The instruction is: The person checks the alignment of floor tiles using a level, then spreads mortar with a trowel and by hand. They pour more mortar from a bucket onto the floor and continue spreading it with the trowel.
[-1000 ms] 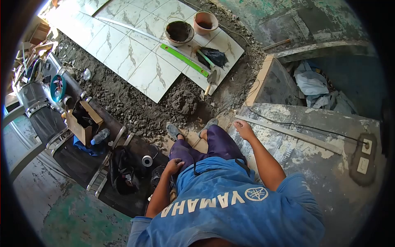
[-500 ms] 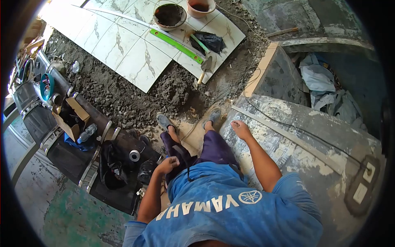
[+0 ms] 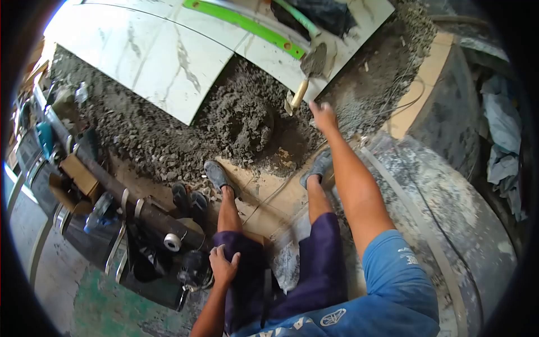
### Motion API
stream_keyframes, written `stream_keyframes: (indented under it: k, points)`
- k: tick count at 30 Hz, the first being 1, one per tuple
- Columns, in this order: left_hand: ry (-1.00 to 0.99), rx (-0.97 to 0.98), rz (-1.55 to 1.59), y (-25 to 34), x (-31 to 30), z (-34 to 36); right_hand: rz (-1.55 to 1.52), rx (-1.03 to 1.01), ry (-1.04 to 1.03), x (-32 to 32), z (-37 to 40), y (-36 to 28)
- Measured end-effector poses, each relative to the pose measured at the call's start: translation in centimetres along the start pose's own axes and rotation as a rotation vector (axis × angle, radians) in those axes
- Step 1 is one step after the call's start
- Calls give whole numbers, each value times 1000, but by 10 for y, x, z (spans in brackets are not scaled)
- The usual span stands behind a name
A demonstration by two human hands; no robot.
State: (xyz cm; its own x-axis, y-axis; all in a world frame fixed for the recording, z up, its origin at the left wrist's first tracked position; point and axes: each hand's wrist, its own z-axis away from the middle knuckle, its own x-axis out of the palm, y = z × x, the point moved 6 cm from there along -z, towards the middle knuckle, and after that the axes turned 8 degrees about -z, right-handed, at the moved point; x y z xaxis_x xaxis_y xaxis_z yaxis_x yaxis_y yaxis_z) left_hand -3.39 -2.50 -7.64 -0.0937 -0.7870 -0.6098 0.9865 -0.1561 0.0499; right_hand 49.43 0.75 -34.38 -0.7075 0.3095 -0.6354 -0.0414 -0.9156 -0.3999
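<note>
R hand (image 3: 324, 116) blurry; green level (image 3: 247, 25) partly off-frame

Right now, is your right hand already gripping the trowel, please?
No, the right hand hangs open beside the trowel, apart from its handle.

Bright daylight comes from the far left and washes out the white marbled floor tiles (image 3: 140, 50). Fisheye distortion bends everything toward a black circular border. The outstretched right hand (image 3: 323, 115) is slightly motion-blurred, and shadows are soft.

Right hand (image 3: 323, 115) open, stretched near trowel (image 3: 307, 74); left hand (image 3: 223, 264) flat on thigh; mortar heap (image 3: 241, 121) beside tiles (image 3: 168, 56).
</note>
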Motion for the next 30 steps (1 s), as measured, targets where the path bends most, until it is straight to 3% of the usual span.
stream_keyframes:
  k: [2, 5, 9, 10, 11, 12, 13, 14, 16, 18, 19, 21, 25, 30]
  points:
    - [-90, -30, -135, -1, 39, -21, -104, 18, 42, 33, -47, 4]
    - [-219, -142, -273, 3, 56, -30, -10, 6, 194, 80, -108, 23]
    - [-259, -134, -225, -38, 88, -28, 1, 50, 67, 100, -125, 21]
    - [-267, -145, -218, -40, 90, -29, -50, 86, 79, 101, -119, 23]
    - [-291, -177, -230, -42, 94, -33, -450, 238, 0, 110, -103, 34]
    - [-311, -203, -235, -42, 97, -36, -125, 162, 58, 107, -113, 60]
    - [-307, -202, -213, -41, 97, -38, -192, 88, 60, 107, -90, 72]
    - [-312, -213, -220, -41, 95, -40, -92, -7, 57, 102, -59, 77]
    - [-309, -224, -212, -43, 94, -41, 187, -381, 43, 86, 17, 67]
    - [-345, -260, -169, -49, 96, -41, 498, -601, -45, 83, 68, 56]
    - [-332, -259, -157, -49, 97, -43, 499, -617, -37, 83, 72, 40]
    - [-378, -265, -189, -51, 102, -40, 784, -747, -285, 101, 87, 17]
    - [-398, -286, -181, -52, 104, -41, 855, -778, -225, 143, 25, -40]
    - [-360, -284, -170, -53, 102, -41, 836, -550, -263, 172, -13, -71]
